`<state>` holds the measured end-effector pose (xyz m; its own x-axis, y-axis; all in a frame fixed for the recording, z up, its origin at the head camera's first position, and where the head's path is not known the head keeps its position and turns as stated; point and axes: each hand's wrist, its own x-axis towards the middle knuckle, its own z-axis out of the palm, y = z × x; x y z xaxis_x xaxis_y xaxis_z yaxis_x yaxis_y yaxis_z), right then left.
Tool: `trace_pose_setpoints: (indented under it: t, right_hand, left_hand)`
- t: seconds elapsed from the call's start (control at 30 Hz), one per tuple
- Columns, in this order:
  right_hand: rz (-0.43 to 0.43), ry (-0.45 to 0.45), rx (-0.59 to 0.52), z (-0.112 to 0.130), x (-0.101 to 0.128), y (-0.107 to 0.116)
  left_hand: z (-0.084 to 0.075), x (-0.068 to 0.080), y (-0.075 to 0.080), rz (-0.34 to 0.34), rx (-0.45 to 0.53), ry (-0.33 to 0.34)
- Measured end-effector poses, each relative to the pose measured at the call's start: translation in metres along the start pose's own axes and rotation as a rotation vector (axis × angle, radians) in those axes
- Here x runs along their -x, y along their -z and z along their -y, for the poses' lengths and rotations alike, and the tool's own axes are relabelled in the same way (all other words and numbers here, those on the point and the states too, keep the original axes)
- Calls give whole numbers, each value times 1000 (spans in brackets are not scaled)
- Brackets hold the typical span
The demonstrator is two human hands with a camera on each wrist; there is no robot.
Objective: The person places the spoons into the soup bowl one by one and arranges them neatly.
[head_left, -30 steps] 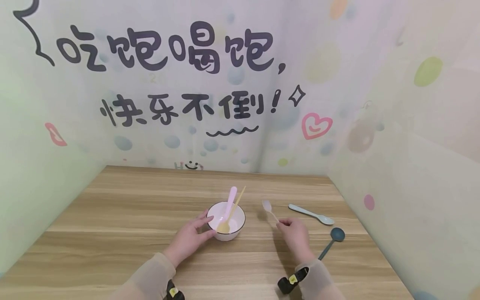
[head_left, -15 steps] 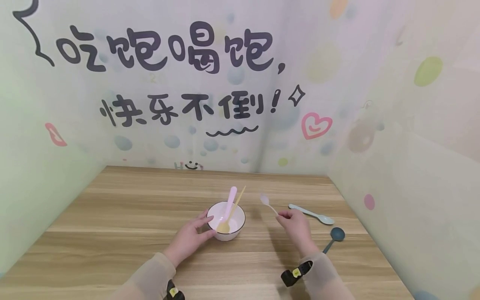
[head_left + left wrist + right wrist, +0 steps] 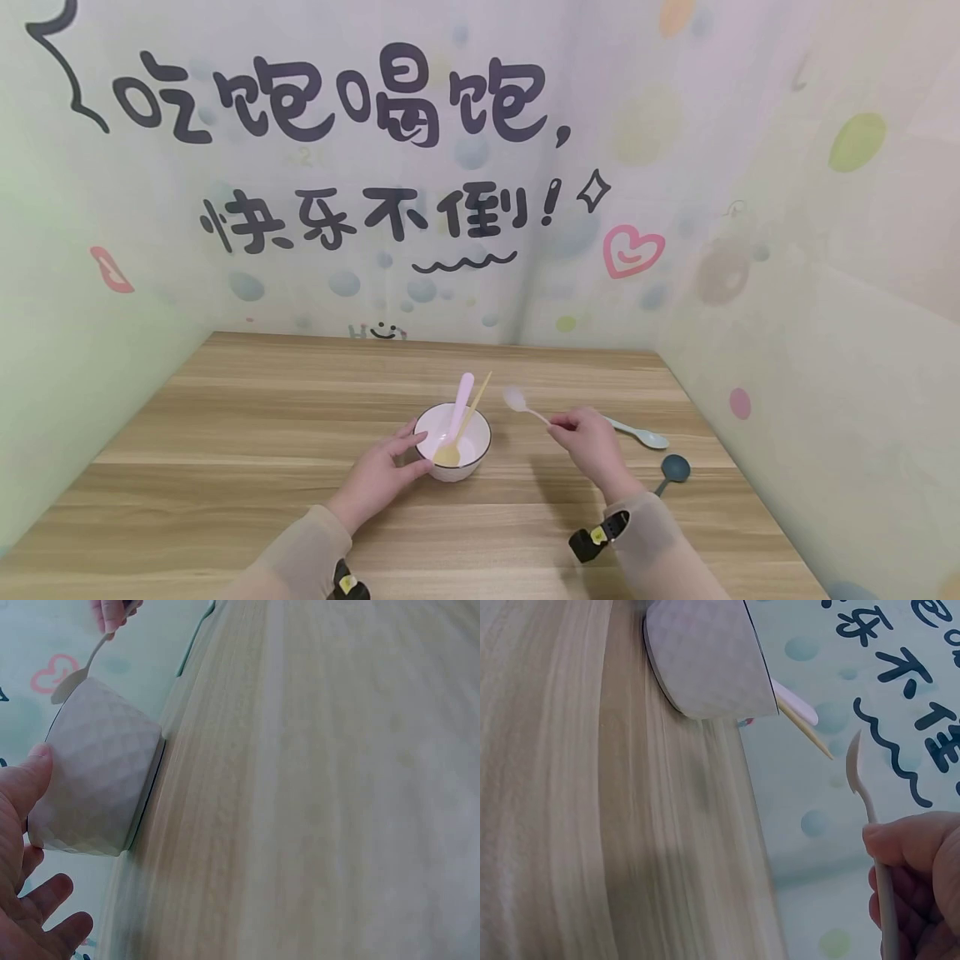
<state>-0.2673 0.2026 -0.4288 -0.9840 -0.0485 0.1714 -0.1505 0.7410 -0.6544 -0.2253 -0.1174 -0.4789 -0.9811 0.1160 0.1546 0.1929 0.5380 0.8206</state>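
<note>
A white bowl [image 3: 452, 472] with a dark rim stands upright on the table, its outer wall faceted in the left wrist view. Inside it lean a pink-handled spoon [image 3: 460, 404] and a yellow spoon [image 3: 447, 454], handles sticking out past the far rim. My left hand [image 3: 381, 477] holds the bowl at its left rim, a finger over the edge and the thumb [image 3: 36, 769] on the outside. To the bowl's right, above the table, my right hand [image 3: 592, 446] pinches a whitish spoon [image 3: 861, 769] by its handle, head pointing left toward the bowl.
A light blue spoon [image 3: 648, 438] lies behind my right hand, which hides part of its handle. Nearer the right edge lies a dark teal ladle [image 3: 676, 468], its handle partly behind my wrist. Patterned walls [image 3: 738, 275] enclose the wooden table [image 3: 247, 417] at the back and sides.
My right hand has risen and swung the whitish spoon's head leftward, closer to the bowl. The left hand and the bowl have stayed in place.
</note>
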Motion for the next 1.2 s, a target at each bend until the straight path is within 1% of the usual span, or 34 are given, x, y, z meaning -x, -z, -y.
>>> trace_pose_setpoints:
  t: [0.33,0.63,0.77,0.97,1.2]
  right_hand:
    - [54,106,33,6,-4,4]
    - [102,224,78,15,-10,7]
    - [139,267,92,19,-12,7]
    - [179,334,137,24,-16,6]
    - [201,457,220,30,-24,3]
  left_hand:
    - [-1,0,1,3,0,-3]
    - [-2,0,1,6,7,-1]
    - [-1,0,1,8,8,0]
    - [0,0,0,5,-2,-2]
    - [0,0,0,6,-7,-2]
